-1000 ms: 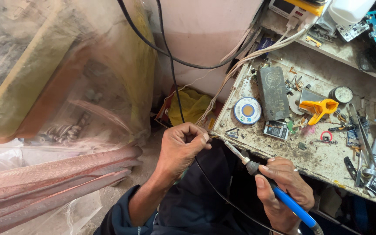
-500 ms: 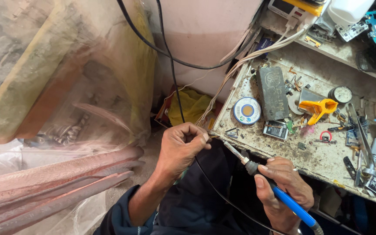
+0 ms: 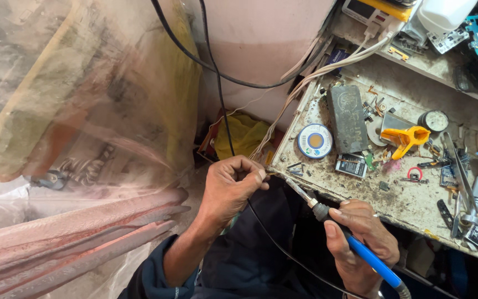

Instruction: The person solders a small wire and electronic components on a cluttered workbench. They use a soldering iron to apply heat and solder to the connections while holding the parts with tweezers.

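Note:
My left hand (image 3: pixel 230 185) is closed, pinching the end of a thin black wire (image 3: pixel 275 238) between thumb and fingers near the bench's front left corner. My right hand (image 3: pixel 360 238) grips a blue-handled soldering iron (image 3: pixel 360 249). Its metal tip (image 3: pixel 294 188) points up and left and meets the wire end at my left fingertips. The wire trails down across my dark lap.
A dirty workbench (image 3: pixel 405 205) carries a round solder spool (image 3: pixel 315 140), a dark rectangular block (image 3: pixel 347 119), an orange clip (image 3: pixel 405 138), tweezers and small parts. Cables (image 3: pixel 217 72) hang down the pink wall. Plastic-wrapped bundles (image 3: pixel 78 166) fill the left. A yellow cloth (image 3: pixel 244 135) lies below.

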The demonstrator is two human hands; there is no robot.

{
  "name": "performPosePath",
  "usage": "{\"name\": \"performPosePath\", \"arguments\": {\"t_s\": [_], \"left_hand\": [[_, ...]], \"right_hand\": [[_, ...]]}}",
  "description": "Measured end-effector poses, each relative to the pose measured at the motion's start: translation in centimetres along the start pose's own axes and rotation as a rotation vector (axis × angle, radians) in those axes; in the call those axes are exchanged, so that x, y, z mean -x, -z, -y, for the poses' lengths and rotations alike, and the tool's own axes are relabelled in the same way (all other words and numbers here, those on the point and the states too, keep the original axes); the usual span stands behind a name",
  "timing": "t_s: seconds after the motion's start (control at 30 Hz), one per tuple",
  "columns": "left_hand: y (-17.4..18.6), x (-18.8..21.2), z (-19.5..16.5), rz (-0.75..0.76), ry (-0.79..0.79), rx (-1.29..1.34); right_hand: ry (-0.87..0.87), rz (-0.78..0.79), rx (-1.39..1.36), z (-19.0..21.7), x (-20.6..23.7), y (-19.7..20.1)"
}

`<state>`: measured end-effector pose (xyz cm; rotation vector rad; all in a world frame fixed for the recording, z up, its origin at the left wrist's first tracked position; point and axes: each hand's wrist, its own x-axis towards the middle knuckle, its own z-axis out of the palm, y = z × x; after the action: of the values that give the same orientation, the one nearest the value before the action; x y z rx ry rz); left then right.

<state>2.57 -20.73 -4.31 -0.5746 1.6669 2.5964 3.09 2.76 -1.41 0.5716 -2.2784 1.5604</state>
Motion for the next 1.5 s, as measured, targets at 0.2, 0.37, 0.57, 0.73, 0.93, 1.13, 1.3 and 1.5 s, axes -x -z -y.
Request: {"name": "performPosePath", "arguments": {"t_s": [0.2,0.37,0.57,0.73,0.93,1.13,1.3,1.5], "left_hand": [[0.03,-0.12,-0.03,0.005,-0.01,0.005],[0.2,-0.13,-0.02,0.017,-0.019,-0.01],[0.13,-0.09,-0.12,0.004,0.005,-0.018],[0.02,-0.03,-0.36,0.011,-0.005,-0.01],[-0.03,0.03,-0.52,0.001,0.007,-0.01],[0.01,-0.03,-0.43,0.001,-0.005,-0.021],[0.05,-0.07,-0.35,0.01,-0.02,-0.011],[0.11,-0.09,-0.16,0.014,-0.024,0.007]], "right_hand": [[-0.002,-0.004,0.006,0.03,-0.07,-0.15],[-0.015,-0.012,0.017,-0.02,-0.01,-0.25],[-0.003,0.002,0.011,-0.06,-0.01,-0.15],[0.02,0.019,0.029,0.01,-0.28,-0.15],[0.033,0.042,0.033,0.27,-0.62,-0.12],[0.025,0.032,0.043,0.31,-0.55,-0.21],[0.02,0.022,0.044,0.2,-0.37,-0.2],[0.019,0.024,0.035,0.03,-0.35,-0.16]]}}
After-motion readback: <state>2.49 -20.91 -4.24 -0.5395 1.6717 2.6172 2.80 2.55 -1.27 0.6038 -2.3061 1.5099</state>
